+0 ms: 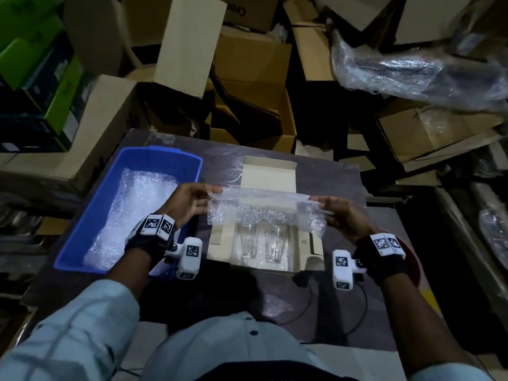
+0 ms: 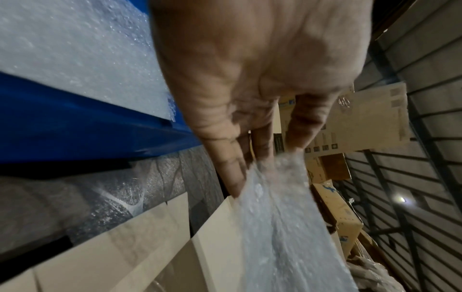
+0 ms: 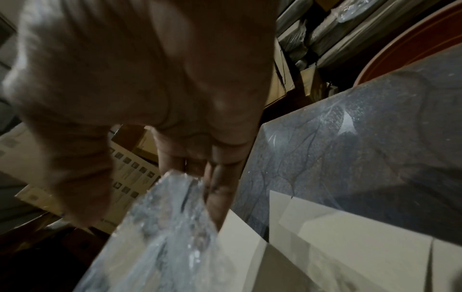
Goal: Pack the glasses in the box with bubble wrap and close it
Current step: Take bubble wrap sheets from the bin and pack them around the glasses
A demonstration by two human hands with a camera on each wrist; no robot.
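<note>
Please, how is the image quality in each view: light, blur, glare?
Head view: dim room, bright glare on the wrap in the blue bin, glasses faint. Left wrist view: left hand and bubble wrap motion-blurred. Right wrist view: darker, right hand in shadow, soft focus.

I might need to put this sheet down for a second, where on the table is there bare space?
Bare dark tabletop lies right of the open cardboard box, and a strip between the box and your shirt. Left is crowded: the blue plastic bin of bubble wrap sits close beside the box. Two clear glasses fill the box; both hands hold the bubble-wrap sheet above it.
</note>
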